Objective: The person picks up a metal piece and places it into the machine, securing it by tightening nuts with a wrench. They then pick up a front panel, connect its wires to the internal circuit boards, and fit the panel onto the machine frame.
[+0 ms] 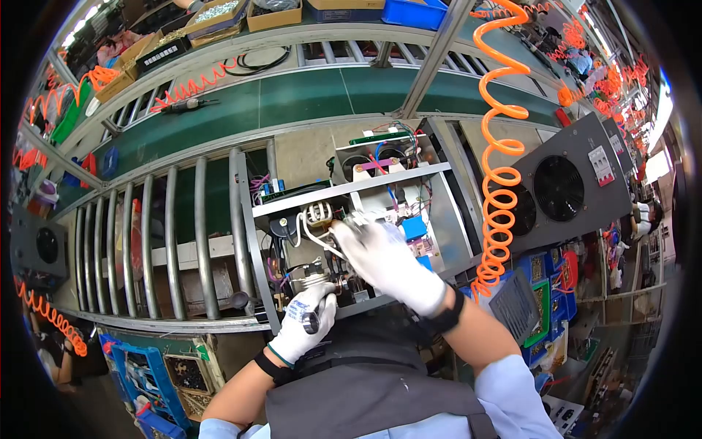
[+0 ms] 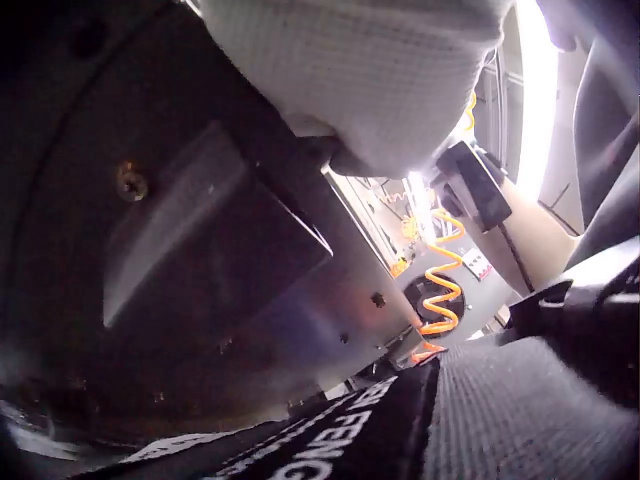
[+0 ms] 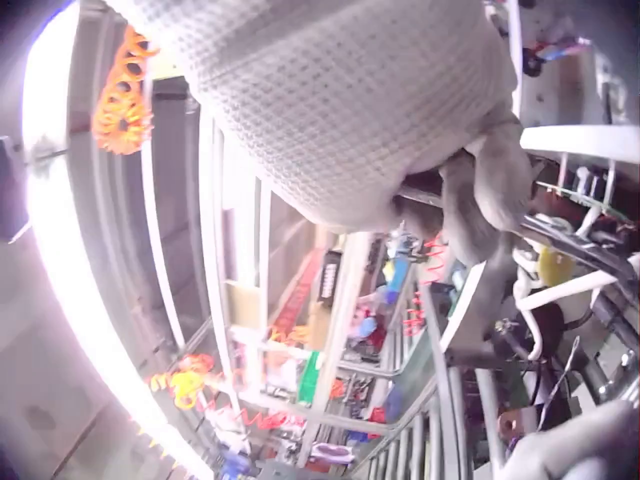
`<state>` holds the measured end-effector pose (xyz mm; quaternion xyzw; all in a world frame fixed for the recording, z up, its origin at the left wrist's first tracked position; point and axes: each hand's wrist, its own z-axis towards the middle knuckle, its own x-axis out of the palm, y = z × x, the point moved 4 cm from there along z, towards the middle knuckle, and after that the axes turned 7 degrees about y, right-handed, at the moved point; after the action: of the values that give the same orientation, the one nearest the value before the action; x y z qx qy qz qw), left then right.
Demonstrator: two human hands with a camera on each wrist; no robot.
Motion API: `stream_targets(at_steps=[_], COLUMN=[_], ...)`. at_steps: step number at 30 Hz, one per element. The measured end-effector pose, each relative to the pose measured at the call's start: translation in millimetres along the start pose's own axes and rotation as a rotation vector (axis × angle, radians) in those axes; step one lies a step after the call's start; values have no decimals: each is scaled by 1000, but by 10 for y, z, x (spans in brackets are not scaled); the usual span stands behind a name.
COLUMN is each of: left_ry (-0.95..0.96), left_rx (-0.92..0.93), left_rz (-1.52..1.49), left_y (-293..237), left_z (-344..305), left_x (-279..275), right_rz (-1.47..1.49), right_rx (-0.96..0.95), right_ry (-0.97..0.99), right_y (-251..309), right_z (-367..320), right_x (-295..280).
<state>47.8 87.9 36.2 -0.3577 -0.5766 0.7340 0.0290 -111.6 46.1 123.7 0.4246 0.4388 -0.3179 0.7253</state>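
Both hands wear white gloves and work at an open metal equipment case (image 1: 351, 186) full of wiring and electrical parts. My left hand (image 1: 303, 322) is at the case's near edge, fingers curled round a black round-ended handle (image 1: 311, 323); the handle's far end is hidden. Over the middle of the case, my right hand (image 1: 373, 256) reaches in with fingers bent down. In the right wrist view its grey-coated fingers (image 3: 500, 175) grip a dark metal rod (image 3: 565, 238). White cables (image 1: 322, 245) run beside these fingers to a coil-like part (image 1: 316, 214). The left wrist view mostly shows the case's dark side panel (image 2: 220, 240).
An orange coiled air hose (image 1: 504, 146) hangs just right of the case. Metal conveyor rollers (image 1: 172, 241) lie to the left. A grey unit with fans (image 1: 559, 194) stands at right. Blue parts bins (image 1: 545, 300) sit below it; a green belt (image 1: 292, 99) runs behind.
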Motion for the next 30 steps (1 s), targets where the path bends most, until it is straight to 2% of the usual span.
stream_targets(at_steps=[1,3,5,7,9,11,13,16,18,22,28,30], left_ry=[-5,-21,-57,-54,-32,-43,-4,11,-23,-30,-9,97], left_rx=[-55,-38,0,-9,-24,65,7,79,83,24,-10,-55], left_rz=[-101,-94,-78,-82,-84,-2,-54,51,78,18,-3,33], left_y=[17,36,60,70,100,100,110,132,151,94,57,63], left_z=[-17,-49,-31,-19,-38,-32,-25,-15,-39,-5,17,15], left_x=[-1,14,20,28,30,32,26,38,53,-2,-34,-19], right_rz=[63,21,624,596,536,513,506,479,619,452,525,535], right_rx=[2,-64,166,70,91,59,57,33,68,-12,13,24], right_ry=[10,-67,86,24,39,34,36,56,22,117,134,100], right_y=[61,171,78,136,190,230,223,247,243,294,275,305], right_z=[-155,-532,-825,-1008,-1088,-1103,-1098,-1018,-1016,-976,-959,-934], right_x=[-103,-221,-37,92,192,249,272,221,200,217,260,282])
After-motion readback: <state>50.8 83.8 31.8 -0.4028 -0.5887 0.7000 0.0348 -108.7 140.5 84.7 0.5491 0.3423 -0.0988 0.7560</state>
